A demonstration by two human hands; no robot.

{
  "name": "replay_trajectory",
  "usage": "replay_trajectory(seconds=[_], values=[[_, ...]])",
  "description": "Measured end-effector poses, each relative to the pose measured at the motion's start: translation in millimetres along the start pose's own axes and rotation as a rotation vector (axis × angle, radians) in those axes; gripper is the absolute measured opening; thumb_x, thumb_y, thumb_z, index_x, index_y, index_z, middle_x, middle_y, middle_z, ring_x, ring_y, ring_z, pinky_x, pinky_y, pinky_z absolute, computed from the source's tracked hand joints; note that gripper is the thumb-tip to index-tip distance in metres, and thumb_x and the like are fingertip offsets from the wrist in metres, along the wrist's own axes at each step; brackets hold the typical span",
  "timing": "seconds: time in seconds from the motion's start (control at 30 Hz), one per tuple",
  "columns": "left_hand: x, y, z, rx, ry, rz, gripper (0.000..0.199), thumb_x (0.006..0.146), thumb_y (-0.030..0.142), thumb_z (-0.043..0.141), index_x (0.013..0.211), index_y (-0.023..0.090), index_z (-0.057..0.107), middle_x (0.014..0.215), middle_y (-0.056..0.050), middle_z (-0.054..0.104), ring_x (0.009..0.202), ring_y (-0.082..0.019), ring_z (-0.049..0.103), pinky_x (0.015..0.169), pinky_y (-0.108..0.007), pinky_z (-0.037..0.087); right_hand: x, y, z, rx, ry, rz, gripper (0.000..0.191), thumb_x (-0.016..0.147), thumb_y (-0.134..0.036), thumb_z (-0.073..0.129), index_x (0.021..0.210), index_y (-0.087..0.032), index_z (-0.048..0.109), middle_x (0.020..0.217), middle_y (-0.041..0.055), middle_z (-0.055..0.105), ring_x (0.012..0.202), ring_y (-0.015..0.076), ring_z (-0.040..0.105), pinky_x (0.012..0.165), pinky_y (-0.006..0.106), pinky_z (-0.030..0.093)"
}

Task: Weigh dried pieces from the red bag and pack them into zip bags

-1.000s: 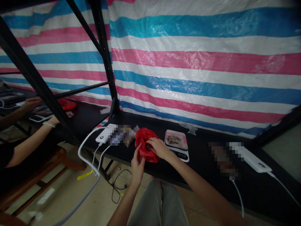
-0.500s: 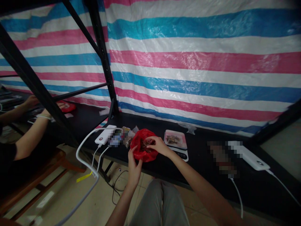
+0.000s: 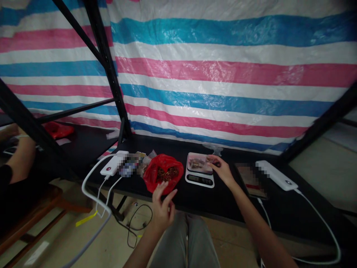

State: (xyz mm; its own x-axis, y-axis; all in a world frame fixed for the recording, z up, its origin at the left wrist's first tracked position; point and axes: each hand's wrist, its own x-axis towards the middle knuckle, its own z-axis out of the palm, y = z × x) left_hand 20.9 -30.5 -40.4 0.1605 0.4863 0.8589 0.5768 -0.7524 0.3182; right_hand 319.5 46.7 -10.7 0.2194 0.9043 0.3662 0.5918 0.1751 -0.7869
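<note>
A red plastic bag [image 3: 150, 178] sits with its mouth open, and small brown dried pieces [image 3: 167, 174] lie inside. My left hand [image 3: 163, 208] is at the bag's front edge, fingers apart, with nothing held in them. To the right stands a white digital scale [image 3: 200, 181] with a small pile of brownish pieces [image 3: 196, 162] on its plate. My right hand [image 3: 219, 166] is over the plate's right side, its fingers bent together in a pinch. Whatever is between those fingertips is too small to make out.
Small clear packets [image 3: 145, 163] and a white power bank [image 3: 115, 163] with cables are left of the bag. A tablet-like device [image 3: 252, 180] and another white power bank [image 3: 276, 175] lie right. A co-worker's arm [image 3: 22, 158] shows at far left, beyond black frame posts.
My right hand has moved from inside the red bag rightward to the scale. My left hand has let go of the bag's side and drawn nearer me. The view has shifted right.
</note>
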Motion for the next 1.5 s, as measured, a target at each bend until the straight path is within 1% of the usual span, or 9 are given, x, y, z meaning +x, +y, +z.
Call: replay_trajectory(seconds=[0.13,0.23,0.43,0.57,0.7,0.8,1.0,1.1,1.5], values=[[31.5,19.5,29.5,-0.147,-0.416,0.056,0.046,0.076,0.002,0.039,0.117,0.019,0.047,0.131,-0.010,0.038,0.123,-0.021,0.036,0.101,-0.040,0.036,-19.1,43.1,-7.3,-0.119,0.197,0.070,0.046,0.069,-0.047,0.059,0.104,-0.018,0.061,0.096,0.0081,0.064,0.077,0.0200,0.056,0.075,0.036,0.044],[65.7,26.7,58.6,-0.210,-0.599,0.047,0.046,0.079,0.010,0.047,0.124,0.020,0.040,0.135,-0.009,0.036,0.126,-0.020,0.032,0.104,-0.038,0.032,-28.9,57.3,-4.5,-0.140,0.256,0.067,0.047,0.070,-0.048,0.057,0.105,-0.018,0.060,0.097,0.0095,0.064,0.078,0.0208,0.056,0.077,0.038,0.043],[107.1,3.8,135.8,-0.070,-0.706,0.070,0.066,0.075,0.034,0.061,0.130,0.013,0.032,0.136,-0.018,0.035,0.129,-0.029,0.028,0.106,-0.050,0.021,-32.3,56.3,-4.6,-0.160,0.271,0.044,0.044,0.071,-0.046,0.056,0.104,-0.018,0.061,0.097,0.0095,0.064,0.081,0.0213,0.057,0.079,0.038,0.043],[121.9,-7.6,164.2,0.006,-0.756,0.110,0.062,0.075,0.040,0.060,0.127,0.014,0.040,0.124,-0.016,0.050,0.120,-0.028,0.042,0.107,-0.051,0.015,-33.9,54.4,-6.5,-0.157,0.299,0.051,0.043,0.071,-0.044,0.057,0.104,-0.018,0.060,0.097,0.0091,0.064,0.081,0.0211,0.057,0.079,0.038,0.043],[126.1,-9.7,170.0,-0.007,-0.761,0.128,0.058,0.069,0.042,0.066,0.118,0.014,0.051,0.111,-0.013,0.058,0.109,-0.027,0.050,0.107,-0.049,0.015,-34.4,55.0,-6.2,-0.169,0.282,0.027,0.041,0.071,-0.042,0.057,0.104,-0.019,0.060,0.097,0.0080,0.064,0.082,0.0210,0.057,0.080,0.038,0.043],[122.5,-11.3,173.7,-0.144,-0.660,0.019,0.061,0.068,0.036,0.068,0.122,0.017,0.048,0.111,-0.011,0.058,0.108,-0.024,0.051,0.105,-0.046,0.022,-34.1,55.0,-5.7,-0.184,0.263,0.010,0.039,0.072,-0.041,0.057,0.104,-0.019,0.060,0.095,0.0078,0.064,0.083,0.0215,0.056,0.080,0.038,0.043],[121.6,-18.0,182.2,-1.048,-0.305,-0.740,0.056,0.063,0.040,0.071,0.112,0.016,0.059,0.101,-0.010,0.065,0.088,-0.020,0.061,0.081,-0.032,0.046,-33.4,49.7,-6.6,-0.141,0.280,0.004,0.040,0.072,-0.043,0.057,0.104,-0.018,0.060,0.097,0.0083,0.063,0.086,0.0218,0.056,0.082,0.038,0.043],[124.7,-22.7,176.1,-1.411,-0.209,-0.949,0.055,0.064,0.047,0.069,0.109,0.017,0.060,0.104,-0.011,0.065,0.087,-0.019,0.063,0.076,-0.029,0.047,-29.2,39.3,-11.3,-0.130,0.261,-0.024,0.040,0.073,-0.044,0.057,0.105,-0.020,0.060,0.099,0.0079,0.063,0.088,0.0223,0.056,0.081,0.038,0.044],[127.5,-28.9,162.0,-1.327,-0.447,-0.706,0.050,0.066,0.038,0.071,0.108,0.014,0.060,0.108,-0.013,0.064,0.102,-0.024,0.058,0.092,-0.036,0.042,29.5,-50.7,-39.1,-0.434,-0.087,-0.362,0.039,0.077,-0.035,0.059,0.115,-0.030,0.056,0.106,0.0039,0.060,0.100,0.0232,0.049,0.084,0.037,0.037]])
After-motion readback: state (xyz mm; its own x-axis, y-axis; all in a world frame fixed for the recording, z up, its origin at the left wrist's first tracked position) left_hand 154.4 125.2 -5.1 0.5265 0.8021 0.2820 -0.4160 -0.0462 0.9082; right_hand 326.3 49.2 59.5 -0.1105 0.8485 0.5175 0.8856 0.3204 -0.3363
